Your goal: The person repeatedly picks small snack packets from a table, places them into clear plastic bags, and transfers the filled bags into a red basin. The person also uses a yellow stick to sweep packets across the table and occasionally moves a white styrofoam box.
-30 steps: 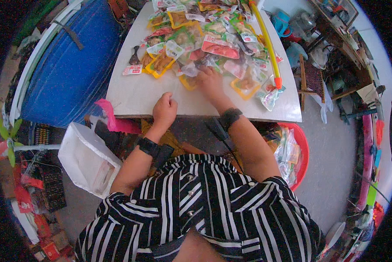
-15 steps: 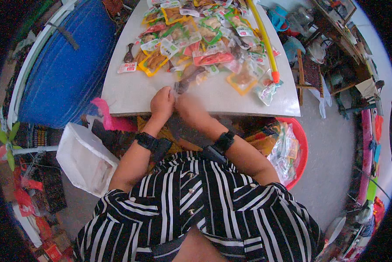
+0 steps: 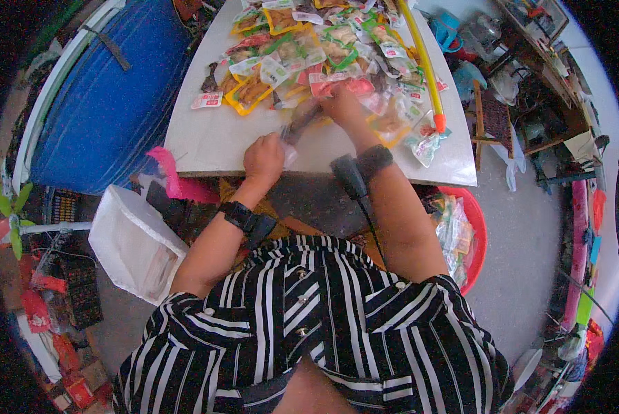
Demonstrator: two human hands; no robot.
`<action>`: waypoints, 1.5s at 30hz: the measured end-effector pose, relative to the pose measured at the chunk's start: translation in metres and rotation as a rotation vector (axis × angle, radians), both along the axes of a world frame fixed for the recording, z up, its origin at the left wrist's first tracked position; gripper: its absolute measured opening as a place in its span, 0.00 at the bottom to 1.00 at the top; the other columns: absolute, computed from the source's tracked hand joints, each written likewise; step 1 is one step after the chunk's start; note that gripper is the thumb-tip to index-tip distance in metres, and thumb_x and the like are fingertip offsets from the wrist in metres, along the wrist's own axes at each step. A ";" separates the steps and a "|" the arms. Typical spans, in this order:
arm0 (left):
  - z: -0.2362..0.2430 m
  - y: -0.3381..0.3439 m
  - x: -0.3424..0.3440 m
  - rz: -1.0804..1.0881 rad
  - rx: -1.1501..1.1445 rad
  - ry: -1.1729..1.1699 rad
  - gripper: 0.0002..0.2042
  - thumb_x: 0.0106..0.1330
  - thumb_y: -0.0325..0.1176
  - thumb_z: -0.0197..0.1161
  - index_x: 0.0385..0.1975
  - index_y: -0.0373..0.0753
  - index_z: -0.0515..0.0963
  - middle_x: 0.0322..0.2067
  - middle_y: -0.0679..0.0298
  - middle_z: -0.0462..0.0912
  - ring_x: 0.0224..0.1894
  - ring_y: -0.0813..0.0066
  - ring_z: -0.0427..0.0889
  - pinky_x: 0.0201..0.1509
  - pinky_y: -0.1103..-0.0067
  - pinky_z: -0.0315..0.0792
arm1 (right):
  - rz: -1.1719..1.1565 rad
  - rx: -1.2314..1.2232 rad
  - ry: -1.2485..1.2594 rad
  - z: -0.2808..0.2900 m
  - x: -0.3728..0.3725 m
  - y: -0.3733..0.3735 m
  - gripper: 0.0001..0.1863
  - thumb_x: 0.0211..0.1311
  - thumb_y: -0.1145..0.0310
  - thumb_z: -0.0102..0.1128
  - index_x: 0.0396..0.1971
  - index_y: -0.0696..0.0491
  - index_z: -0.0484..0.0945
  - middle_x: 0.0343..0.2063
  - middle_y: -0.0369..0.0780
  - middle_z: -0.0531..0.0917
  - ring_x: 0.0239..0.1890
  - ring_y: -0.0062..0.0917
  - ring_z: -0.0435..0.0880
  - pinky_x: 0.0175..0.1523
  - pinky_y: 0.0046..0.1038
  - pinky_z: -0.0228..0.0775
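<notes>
At the table's near edge my left hand (image 3: 263, 156) is closed on the clear end of a plastic pouch (image 3: 288, 153). A dark, blurred piece of food in clear plastic (image 3: 302, 119) stretches from there toward my right hand (image 3: 345, 109). That hand is farther forward, over the heap, beside a pouch with reddish contents (image 3: 328, 85); its fingers are smeared by motion, so their grip is unclear. Sealed food pouches with yellow, green and red edges (image 3: 254, 88) lie heaped across the white table (image 3: 213, 141). Both wrists wear black bands, with a dark block at the right one.
A yellow tube with an orange end (image 3: 439, 121) lies along the table's right side. Below stand a red basin (image 3: 480, 238) of pouches on the right and a white foam box (image 3: 133, 238) on the left. A large blue tub (image 3: 109, 96) is left of the table.
My right hand has moved forward and right, away from my left hand, onto the heap. My left hand has shifted slightly right and nearer to me. The dark piece now lies between them.
</notes>
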State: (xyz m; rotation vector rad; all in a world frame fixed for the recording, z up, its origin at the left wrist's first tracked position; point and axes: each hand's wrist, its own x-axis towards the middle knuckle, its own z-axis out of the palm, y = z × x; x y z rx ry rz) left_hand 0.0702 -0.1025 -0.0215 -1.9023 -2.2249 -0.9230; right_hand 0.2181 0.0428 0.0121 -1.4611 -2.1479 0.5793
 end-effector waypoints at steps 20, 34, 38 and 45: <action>0.008 -0.003 0.000 -0.012 -0.265 -0.038 0.08 0.51 0.35 0.50 0.28 0.38 0.69 0.27 0.55 0.74 0.31 0.56 0.72 0.33 0.66 0.66 | -0.169 -0.765 0.990 0.037 0.101 -0.112 0.09 0.52 0.63 0.49 0.25 0.54 0.68 0.17 0.34 0.70 0.17 0.18 0.68 0.19 0.20 0.61; 0.010 -0.003 -0.001 0.032 -0.196 -0.305 0.07 0.52 0.35 0.49 0.26 0.38 0.68 0.24 0.54 0.73 0.29 0.53 0.72 0.31 0.67 0.65 | -0.077 -0.807 0.727 0.030 0.092 -0.093 0.13 0.50 0.58 0.52 0.24 0.53 0.66 0.20 0.33 0.70 0.20 0.18 0.68 0.22 0.19 0.61; 0.014 -0.006 0.003 -0.018 -0.171 -0.309 0.07 0.53 0.34 0.49 0.26 0.37 0.68 0.25 0.54 0.73 0.30 0.54 0.72 0.32 0.68 0.65 | -0.105 -0.838 0.765 0.019 0.087 -0.089 0.13 0.49 0.59 0.53 0.26 0.53 0.68 0.22 0.34 0.70 0.23 0.20 0.69 0.26 0.22 0.64; 0.019 -0.012 0.008 -0.171 -0.074 -0.161 0.08 0.52 0.33 0.48 0.27 0.36 0.69 0.26 0.54 0.73 0.32 0.55 0.71 0.34 0.68 0.65 | 0.422 0.400 -0.226 -0.016 0.058 -0.089 0.14 0.49 0.58 0.53 0.26 0.54 0.69 0.21 0.34 0.71 0.28 0.23 0.70 0.29 0.27 0.66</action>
